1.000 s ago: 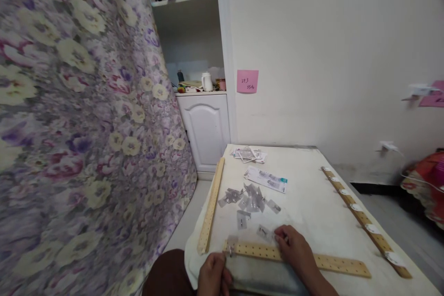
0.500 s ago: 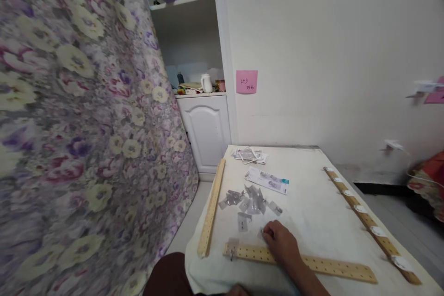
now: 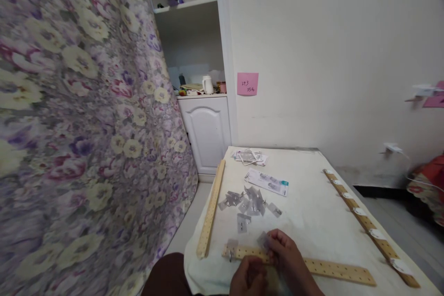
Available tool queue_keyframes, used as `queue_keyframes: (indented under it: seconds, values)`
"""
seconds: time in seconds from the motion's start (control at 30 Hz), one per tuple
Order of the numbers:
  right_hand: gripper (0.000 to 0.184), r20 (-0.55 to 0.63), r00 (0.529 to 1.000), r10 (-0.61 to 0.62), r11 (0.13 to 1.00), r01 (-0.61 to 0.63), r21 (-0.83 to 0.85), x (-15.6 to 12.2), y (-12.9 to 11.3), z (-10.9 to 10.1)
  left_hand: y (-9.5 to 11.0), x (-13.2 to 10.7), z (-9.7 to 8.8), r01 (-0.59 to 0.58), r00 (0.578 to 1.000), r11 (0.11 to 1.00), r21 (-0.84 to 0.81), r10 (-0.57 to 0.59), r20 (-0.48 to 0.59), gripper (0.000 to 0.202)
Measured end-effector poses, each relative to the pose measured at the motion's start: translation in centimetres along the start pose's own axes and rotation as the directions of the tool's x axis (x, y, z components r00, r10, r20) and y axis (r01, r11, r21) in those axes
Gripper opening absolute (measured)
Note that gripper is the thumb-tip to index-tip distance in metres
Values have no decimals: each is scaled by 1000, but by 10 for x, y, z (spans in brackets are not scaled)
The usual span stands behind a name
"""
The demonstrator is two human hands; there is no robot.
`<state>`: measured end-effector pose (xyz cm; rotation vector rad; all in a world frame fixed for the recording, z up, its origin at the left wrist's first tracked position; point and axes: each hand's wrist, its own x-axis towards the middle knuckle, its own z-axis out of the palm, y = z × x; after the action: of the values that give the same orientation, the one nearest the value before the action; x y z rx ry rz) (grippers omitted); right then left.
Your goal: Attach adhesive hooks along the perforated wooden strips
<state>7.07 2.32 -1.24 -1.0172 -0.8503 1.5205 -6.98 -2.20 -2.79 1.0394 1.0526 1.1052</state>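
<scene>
Where hands (image 3: 250, 275) (image 3: 288, 255) meet, right fingertips (image 3: 274, 242) pinch 1 packet (image 3: 263, 239).

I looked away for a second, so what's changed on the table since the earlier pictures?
The left hand left the end of the near wooden strip, dropped from view, then came back beside the right hand, which slid toward a small clear packet and now pinches it. That strip, the packet pile and the printed card stayed put.

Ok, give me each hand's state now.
Left hand: curled, contents cannot be told.
Right hand: closed on a clear packet.
</scene>
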Motion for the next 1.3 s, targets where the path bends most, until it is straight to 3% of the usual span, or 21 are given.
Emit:
queue_keyframes:
  seconds: [0.17, 0.33, 0.5, 0.63, 0.77, 0.93, 1.13, 1.3]
  values:
    - [26, 25, 1000, -11, 1000, 11, -8, -11, 7, 11, -9, 7, 5, -136, 991, 988, -77, 134, -25, 44]
    - [22, 8, 999, -34, 996, 34, -86, -16, 12, 17, -13, 7, -1, -92, 992, 995, 31, 95, -87, 50]
    - [23, 5, 999, -41, 977, 41, -211, -22, 11, 25, -3, 5, -7, -77, 988, 995, 70, 86, -130, 43]
    - [16, 10, 992, -127, 912, 121, -392, -29, 8, 27, 8, 1, -9, -38, 994, 999, 28, 41, -103, 42]
    - [14, 49, 990, -129, 814, 134, -565, -38, 3, 20, 15, -2, -10, -12, 992, 996, 85, 22, -125, 39]
    - [19, 37, 979, -201, 747, 178, -641, -36, -12, 2, 25, -5, -10, 38, 998, 987, 154, -28, -62, 31]
    - [20, 137, 987, -86, 797, 151, -584, -21, -13, -7, 27, -9, -8, 63, 997, 977, 202, -72, 37, 25]
    - [17, 173, 985, 6, 832, 91, -547, -20, -3, -4, 22, -8, -8, 89, 994, 976, 198, -99, 40, 21]
